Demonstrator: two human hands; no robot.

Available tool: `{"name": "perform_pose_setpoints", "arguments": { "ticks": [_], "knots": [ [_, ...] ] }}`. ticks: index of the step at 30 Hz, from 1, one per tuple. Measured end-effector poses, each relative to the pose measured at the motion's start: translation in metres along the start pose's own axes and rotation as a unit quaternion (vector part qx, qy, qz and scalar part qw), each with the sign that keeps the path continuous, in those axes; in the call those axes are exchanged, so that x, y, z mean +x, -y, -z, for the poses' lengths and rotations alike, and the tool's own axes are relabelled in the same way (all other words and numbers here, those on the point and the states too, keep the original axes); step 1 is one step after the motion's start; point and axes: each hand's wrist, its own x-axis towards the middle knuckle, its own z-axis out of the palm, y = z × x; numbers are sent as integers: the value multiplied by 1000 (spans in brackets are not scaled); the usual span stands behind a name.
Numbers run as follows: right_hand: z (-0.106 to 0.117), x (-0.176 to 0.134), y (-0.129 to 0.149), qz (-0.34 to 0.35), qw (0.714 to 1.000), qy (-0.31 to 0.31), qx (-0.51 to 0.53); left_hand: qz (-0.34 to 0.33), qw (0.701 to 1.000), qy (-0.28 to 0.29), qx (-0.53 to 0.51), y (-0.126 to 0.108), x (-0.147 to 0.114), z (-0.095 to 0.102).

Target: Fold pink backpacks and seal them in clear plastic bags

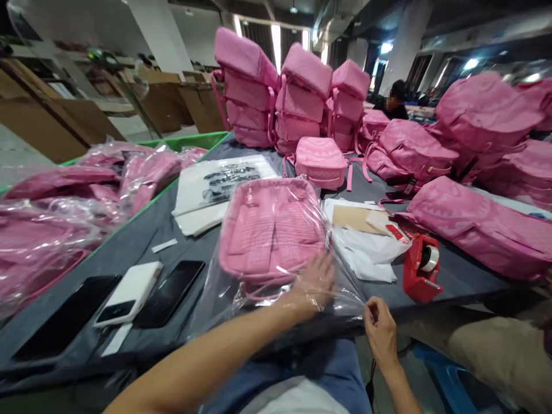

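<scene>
A pink backpack (273,230) lies inside a clear plastic bag (345,296) at the table's front edge, its padded back and straps facing up. Reaching across from the left, my left hand (317,284) rests on the plastic by the backpack's lower right corner, fingers stretched out and slightly blurred. My right hand (382,328) pinches the right corner of the plastic bag's loose end, just off the table edge. The plastic is drawn taut between the two hands.
Phones (172,293) and a white power bank (129,293) lie at left. A red tape dispenser (422,267) stands at right. Stacked pink bags (248,86) rise behind, with more backpacks (409,152) at right. Wrapped bags (56,224) fill the left side. A person (392,100) sits further back.
</scene>
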Motion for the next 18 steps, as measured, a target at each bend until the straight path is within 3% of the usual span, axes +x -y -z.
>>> {"name": "perform_pose_setpoints", "arguments": {
  "ticks": [1, 2, 3, 4, 6, 8, 10, 12, 15, 18],
  "knots": [
    [1, -14, -4, -43, 999, 19, 18, -43, 999, 13, 13, -12, -35, 10],
    [2, -26, -6, -88, 995, 39, 34, -149, 986, 2, 77, -22, -69, 22],
    [2, -35, -6, -127, 989, 55, 44, -217, 965, -40, 143, -28, -99, 36],
    [2, -40, -5, -157, 985, 60, 48, -197, 953, -112, 200, -28, -124, 51],
    [-1, -37, 0, -176, 983, 41, 30, -80, 915, -234, 318, -13, -163, 79],
    [-4, -22, 5, -167, 986, 16, -21, 98, 869, -299, 383, 19, -192, 102],
    [-7, -5, 9, -158, 985, 15, -70, 239, 837, -329, 367, 51, -218, 115],
    [-6, 4, 10, -157, 983, 15, -89, 342, 822, -354, 286, 70, -242, 117],
    [-1, -6, 9, -146, 986, 12, -75, 422, 812, -369, 163, 67, -268, 102],
    [8, -26, 11, -119, 990, 39, -67, 436, 799, -404, 90, 50, -280, 88]
  ]
}}
